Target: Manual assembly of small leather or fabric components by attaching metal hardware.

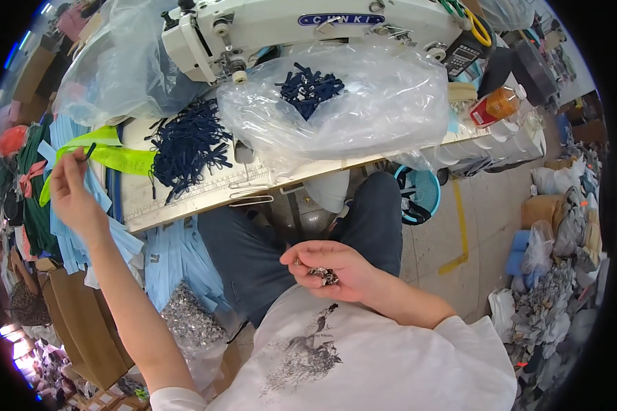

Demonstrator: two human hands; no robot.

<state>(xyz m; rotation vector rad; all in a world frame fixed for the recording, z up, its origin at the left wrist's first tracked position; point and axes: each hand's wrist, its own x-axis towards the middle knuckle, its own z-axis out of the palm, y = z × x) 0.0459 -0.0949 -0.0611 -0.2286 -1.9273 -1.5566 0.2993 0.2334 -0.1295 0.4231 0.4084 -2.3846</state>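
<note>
My left hand (pixel 77 190) is raised at the left edge of the table, its fingertips pinching a small dark piece that looks like a zipper pull (pixel 90 150). Close behind it lies a neon yellow-green strip (pixel 127 159). Over my lap, my right hand (pixel 343 268) is curled around several small shiny metal pieces (pixel 324 276), which look like zipper sliders. A heap of navy zipper pulls (pixel 190 149) rests on the table, and a smaller navy heap (pixel 310 89) sits on a clear plastic bag (pixel 391 109).
A white sewing machine (pixel 274 34) spans the back of the table. Light blue zipper tapes (pixel 182 257) hang at the left, above a bag of shiny metal pieces (pixel 193 318). An orange drink bottle (pixel 498 105) stands at right; a blue basket (pixel 428 192) is below.
</note>
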